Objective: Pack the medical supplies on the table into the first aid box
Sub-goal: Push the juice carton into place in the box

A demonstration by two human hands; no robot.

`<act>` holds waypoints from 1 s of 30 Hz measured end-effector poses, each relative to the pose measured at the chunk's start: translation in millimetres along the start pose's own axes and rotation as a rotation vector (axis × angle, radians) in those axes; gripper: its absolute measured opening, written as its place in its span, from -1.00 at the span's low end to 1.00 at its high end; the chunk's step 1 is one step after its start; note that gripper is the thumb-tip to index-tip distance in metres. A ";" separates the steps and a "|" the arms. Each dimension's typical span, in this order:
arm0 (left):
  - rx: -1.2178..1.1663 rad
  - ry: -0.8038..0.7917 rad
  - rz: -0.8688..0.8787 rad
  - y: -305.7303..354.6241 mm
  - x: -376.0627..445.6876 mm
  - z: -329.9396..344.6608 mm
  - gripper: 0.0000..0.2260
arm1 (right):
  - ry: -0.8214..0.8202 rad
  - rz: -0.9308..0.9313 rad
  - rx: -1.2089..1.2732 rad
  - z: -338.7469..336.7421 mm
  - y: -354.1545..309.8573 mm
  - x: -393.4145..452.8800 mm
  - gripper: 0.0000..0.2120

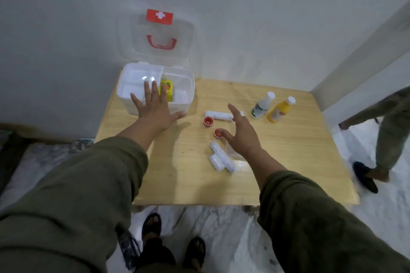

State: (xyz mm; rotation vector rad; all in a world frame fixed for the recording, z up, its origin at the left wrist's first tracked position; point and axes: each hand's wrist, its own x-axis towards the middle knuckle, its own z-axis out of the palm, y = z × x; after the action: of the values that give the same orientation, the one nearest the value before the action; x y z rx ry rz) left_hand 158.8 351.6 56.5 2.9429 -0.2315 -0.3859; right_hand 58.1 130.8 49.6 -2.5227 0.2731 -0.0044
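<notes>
Two hands are hovering spread and holding nothing. The left hand (155,108) is reaching over the open box (155,86). The right hand (241,134) is hanging right of the box above the rolls (221,157), caps (208,121) and bottles (263,105) lying on the worktop (288,162). Best to be steadying the box, pinching one roll at its middle, and lowering it beside the yellow packet (166,89).

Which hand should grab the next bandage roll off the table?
Right. The right hand hovers open among the bandage rolls, while the left hand lies flat against the first aid box.
</notes>
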 end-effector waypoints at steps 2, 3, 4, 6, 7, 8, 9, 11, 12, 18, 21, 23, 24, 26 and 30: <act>0.017 0.011 -0.012 0.1 -1.2 3.4 -0.07 | -0.026 0.006 -0.003 1.9 12.3 -7.5 -0.27; 0.021 0.020 -0.015 0.6 -1.5 4.5 -0.08 | -0.040 0.004 -0.017 2.2 17.6 -10.7 -0.25; 0.023 0.028 -0.016 1.1 -1.7 5.2 -0.08 | -0.051 -0.002 -0.035 1.8 22.0 -13.9 -0.24; 0.029 0.033 -0.023 2.5 -1.0 6.4 -0.07 | -0.052 -0.015 -0.056 -0.2 29.5 -19.7 -0.22; 0.035 0.032 -0.028 3.2 -0.8 7.0 -0.06 | -0.048 -0.021 -0.064 -1.4 32.7 -22.5 -0.21; 0.042 0.030 -0.032 3.7 -0.4 7.9 -0.05 | -0.048 -0.024 -0.074 -2.7 35.9 -25.1 -0.20; 0.050 0.028 -0.034 3.9 0.0 8.6 -0.04 | -0.052 -0.019 -0.086 -3.5 39.5 -27.5 -0.18; 0.059 0.027 -0.036 3.6 0.7 9.4 -0.02 | -0.066 0.003 -0.113 -5.0 47.5 -30.8 -0.15; 0.062 0.030 -0.036 3.4 0.4 9.4 -0.02 | -0.070 0.012 -0.125 -5.8 51.0 -32.5 -0.15; 0.067 0.025 -0.032 3.1 -0.7 8.6 0.03 | -0.095 0.044 -0.235 -6.4 62.6 -38.4 -0.08; 0.067 0.014 -0.034 2.4 0.7 7.9 0.05 | -0.113 0.052 -0.234 -5.0 64.0 -36.6 -0.03; 0.072 0.018 -0.034 2.4 1.3 8.7 0.05 | -0.128 0.090 -0.251 -3.2 64.8 -36.9 -0.01; 0.073 0.021 -0.035 2.5 1.8 9.0 0.06 | -0.134 0.113 -0.258 -2.1 65.0 -37.8 0.00; 0.075 0.019 -0.040 2.8 2.6 9.3 0.06 | -0.131 0.148 -0.244 0.4 66.5 -40.0 0.01; 0.084 0.009 -0.042 2.7 2.7 8.7 0.08 | -0.091 0.139 -0.131 -1.8 65.6 -37.7 0.02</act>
State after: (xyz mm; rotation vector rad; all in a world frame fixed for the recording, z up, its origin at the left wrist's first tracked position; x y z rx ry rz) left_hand 158.6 347.3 48.1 3.0358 -0.1898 -0.3779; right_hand 8.4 84.6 16.2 -2.6191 0.4237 0.1891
